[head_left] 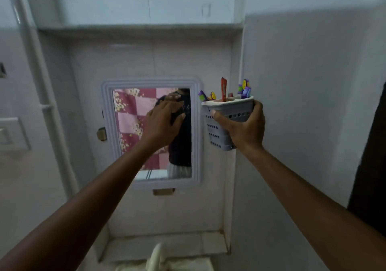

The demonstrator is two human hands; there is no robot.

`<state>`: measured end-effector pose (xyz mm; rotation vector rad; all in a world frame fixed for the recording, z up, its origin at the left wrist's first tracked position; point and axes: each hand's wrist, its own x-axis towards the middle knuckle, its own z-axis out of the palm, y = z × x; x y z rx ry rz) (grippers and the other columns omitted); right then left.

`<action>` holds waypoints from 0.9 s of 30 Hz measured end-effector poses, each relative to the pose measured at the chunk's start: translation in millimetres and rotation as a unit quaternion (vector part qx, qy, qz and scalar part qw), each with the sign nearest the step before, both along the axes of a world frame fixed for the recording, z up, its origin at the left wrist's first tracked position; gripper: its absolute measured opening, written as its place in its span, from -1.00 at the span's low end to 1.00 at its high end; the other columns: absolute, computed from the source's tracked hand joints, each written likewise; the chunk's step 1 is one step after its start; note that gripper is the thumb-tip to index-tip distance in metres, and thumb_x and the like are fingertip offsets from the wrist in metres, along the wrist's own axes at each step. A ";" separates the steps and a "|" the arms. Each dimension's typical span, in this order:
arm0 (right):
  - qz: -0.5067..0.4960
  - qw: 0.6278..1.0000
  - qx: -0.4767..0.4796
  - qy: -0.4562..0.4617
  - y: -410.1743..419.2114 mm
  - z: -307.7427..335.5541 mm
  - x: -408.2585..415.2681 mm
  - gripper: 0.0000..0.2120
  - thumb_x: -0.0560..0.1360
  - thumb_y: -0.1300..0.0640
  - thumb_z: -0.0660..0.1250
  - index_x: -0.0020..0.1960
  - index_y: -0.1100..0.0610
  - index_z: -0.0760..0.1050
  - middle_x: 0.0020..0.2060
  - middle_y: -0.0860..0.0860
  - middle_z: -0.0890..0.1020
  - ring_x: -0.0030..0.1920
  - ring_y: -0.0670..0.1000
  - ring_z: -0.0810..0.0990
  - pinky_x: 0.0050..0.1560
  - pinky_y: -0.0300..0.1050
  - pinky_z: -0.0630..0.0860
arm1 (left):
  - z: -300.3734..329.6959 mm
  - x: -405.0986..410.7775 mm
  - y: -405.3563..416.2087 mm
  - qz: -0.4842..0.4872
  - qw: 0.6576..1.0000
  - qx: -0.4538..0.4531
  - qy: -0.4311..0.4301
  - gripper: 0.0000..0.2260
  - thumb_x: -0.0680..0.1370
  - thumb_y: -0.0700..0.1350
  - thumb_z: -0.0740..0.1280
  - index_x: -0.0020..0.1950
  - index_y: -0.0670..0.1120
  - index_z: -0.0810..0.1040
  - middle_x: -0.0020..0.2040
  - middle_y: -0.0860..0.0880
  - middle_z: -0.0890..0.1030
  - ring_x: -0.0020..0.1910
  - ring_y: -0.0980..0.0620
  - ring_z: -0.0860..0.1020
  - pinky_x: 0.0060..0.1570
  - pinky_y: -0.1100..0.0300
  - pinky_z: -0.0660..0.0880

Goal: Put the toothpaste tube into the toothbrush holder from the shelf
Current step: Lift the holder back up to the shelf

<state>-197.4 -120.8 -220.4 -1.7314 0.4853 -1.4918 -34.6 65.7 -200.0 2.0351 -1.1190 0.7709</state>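
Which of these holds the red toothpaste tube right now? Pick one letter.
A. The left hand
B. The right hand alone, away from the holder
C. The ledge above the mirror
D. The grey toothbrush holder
D: the red toothpaste tube stands upright in the grey toothbrush holder, beside the toothbrushes, while the right hand has its grip on the holder and the left hand is empty by the mirror.

A home bathroom, by the look of it: pale tiled walls, a small framed mirror [152, 132] set in a recess under a stone shelf [140, 29], a grey perforated toothbrush holder [226, 122] full of toothbrushes [244, 90] and a red toothpaste tube [224, 88], and a white pipe [39, 65] running down the left wall.
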 end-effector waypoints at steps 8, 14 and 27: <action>0.002 0.997 -0.031 -0.064 -4.3 123.5 -15.3 -0.02 0.05 -0.52 0.65 0.32 -0.07 0.51 0.19 -0.10 0.68 0.17 0.01 0.70 0.20 0.08 0.70 | 113.7 -0.7 -16.1 -0.021 0.991 -0.098 -0.091 -0.66 0.71 0.02 0.30 0.45 -0.04 0.54 0.41 -0.05 0.59 0.38 -0.05 0.54 0.40 -0.17 0.45; -0.020 0.995 -0.047 -0.086 -3.5 201.9 -23.9 -0.09 0.06 -0.51 0.68 0.25 -0.09 0.53 0.11 -0.16 0.71 0.11 -0.04 0.72 0.17 0.07 0.71 | 174.5 14.5 -33.8 0.014 0.975 -0.112 -0.189 -0.62 0.69 0.07 0.29 0.47 -0.04 0.52 0.42 -0.03 0.56 0.41 -0.08 0.51 0.43 -0.05 0.38; -0.061 0.985 -0.096 -0.128 0.6 307.4 -8.5 -0.05 0.08 -0.55 0.58 0.30 -0.05 0.47 0.15 -0.09 0.68 0.18 0.04 0.69 0.19 0.12 0.70 | 194.8 67.9 -63.0 0.104 0.961 -0.161 -0.197 -0.61 0.74 0.21 0.10 0.32 0.10 0.64 0.27 0.15 0.67 0.39 0.00 0.50 0.62 -0.08 0.10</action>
